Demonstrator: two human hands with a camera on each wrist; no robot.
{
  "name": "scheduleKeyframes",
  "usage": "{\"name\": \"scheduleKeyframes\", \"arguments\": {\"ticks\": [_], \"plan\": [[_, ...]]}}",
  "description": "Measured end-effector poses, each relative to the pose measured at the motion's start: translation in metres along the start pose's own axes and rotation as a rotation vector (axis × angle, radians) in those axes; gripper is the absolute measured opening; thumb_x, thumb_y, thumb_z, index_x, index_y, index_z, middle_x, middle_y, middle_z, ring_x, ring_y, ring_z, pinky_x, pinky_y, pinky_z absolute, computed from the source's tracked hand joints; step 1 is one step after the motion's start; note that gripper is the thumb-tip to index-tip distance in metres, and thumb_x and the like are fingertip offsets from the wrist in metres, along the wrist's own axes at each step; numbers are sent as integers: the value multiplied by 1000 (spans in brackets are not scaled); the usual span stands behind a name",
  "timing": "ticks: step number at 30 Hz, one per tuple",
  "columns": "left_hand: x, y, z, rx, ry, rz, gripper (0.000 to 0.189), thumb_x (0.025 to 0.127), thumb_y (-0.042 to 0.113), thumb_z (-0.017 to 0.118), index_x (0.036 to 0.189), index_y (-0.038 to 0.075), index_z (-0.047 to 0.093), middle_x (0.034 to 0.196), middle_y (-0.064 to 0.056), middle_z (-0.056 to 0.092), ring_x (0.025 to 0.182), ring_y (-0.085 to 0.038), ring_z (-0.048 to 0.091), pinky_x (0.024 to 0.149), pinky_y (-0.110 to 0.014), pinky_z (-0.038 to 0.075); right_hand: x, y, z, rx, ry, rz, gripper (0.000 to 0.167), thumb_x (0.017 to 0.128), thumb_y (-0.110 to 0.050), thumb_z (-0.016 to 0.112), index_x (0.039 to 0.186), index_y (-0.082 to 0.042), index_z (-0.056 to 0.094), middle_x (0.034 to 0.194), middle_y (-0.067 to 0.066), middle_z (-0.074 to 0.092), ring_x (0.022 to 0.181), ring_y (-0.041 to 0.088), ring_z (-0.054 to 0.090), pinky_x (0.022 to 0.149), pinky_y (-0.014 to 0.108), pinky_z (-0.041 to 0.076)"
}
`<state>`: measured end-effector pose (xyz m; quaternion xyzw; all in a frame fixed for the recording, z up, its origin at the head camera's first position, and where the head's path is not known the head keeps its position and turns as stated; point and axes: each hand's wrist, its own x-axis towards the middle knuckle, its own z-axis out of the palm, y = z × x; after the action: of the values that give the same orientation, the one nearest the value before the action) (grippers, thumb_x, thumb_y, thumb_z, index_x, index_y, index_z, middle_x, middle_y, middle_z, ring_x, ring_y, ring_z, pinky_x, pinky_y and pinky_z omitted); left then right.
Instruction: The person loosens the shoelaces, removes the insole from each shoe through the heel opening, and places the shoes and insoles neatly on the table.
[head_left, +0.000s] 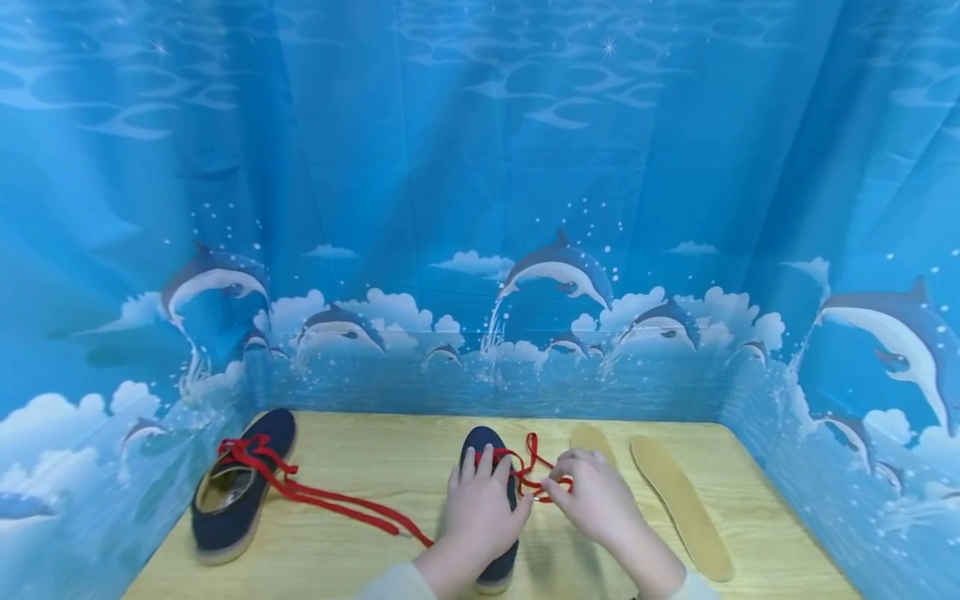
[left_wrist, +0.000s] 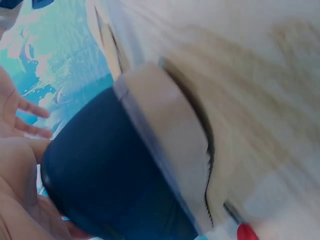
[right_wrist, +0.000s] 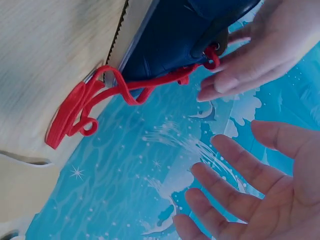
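Note:
A navy shoe [head_left: 498,571] with a pale sole stands on the table, its toe away from me. My left hand [head_left: 480,508] rests over its top with fingers loosely extended, covering most of the lacing and opening. Red shoelace [head_left: 531,467] trails from the shoe's right side in loops on the table. Just above those loops hovers my right hand [head_left: 592,492]; in the right wrist view its spread fingers [right_wrist: 230,170] hold nothing, apart from the lace [right_wrist: 120,85]. The shoe's rounded heel [left_wrist: 110,160] fills much of the left wrist view.
Another navy shoe [head_left: 225,525] stands at the table's left, its long red laces [head_left: 337,500] stretching toward the middle. Two tan insoles lie at right: one full insole [head_left: 682,508] and one insole [head_left: 592,437] partly behind my right hand. A dolphin-print curtain [head_left: 450,167] encloses the table [head_left: 360,450].

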<state>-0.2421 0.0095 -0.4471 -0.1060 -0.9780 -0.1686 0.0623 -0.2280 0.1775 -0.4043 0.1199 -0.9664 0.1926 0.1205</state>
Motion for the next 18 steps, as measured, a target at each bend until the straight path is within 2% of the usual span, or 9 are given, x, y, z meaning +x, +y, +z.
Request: {"name": "scheduleKeyframes", "arguments": {"ticks": [4,9,13,18], "plan": [[2,3,10,9,-5,-14,78,86,61,67,146,12,53,158,-19,35,146,-46,24,115,-67,21,-1,1,-3,-4,3,22,10,87,-29,77,83,-21,75,109,4,69,104,29,60,86,50,53],[2,3,14,35,-16,-17,79,84,50,74,146,6,52,158,-19,35,147,-46,22,117,-64,20,-3,4,-10,-9,31,46,16,89,-30,76,96,-17,77,115,5,69,109,30,60,89,49,53],[3,0,13,74,-24,-13,75,85,45,73,145,4,53,158,-18,35,148,-44,22,118,-62,21,-3,6,-16,-17,54,49,21,90,-31,75,104,-15,76,119,7,68,110,31,60,89,50,53],[4,-6,14,98,-50,-12,72,87,42,70,145,4,52,158,-17,36,149,-42,21,119,-61,19,-3,8,-20,4,36,71,25,91,-32,73,108,-15,76,124,9,66,116,35,57,94,54,51]]}}
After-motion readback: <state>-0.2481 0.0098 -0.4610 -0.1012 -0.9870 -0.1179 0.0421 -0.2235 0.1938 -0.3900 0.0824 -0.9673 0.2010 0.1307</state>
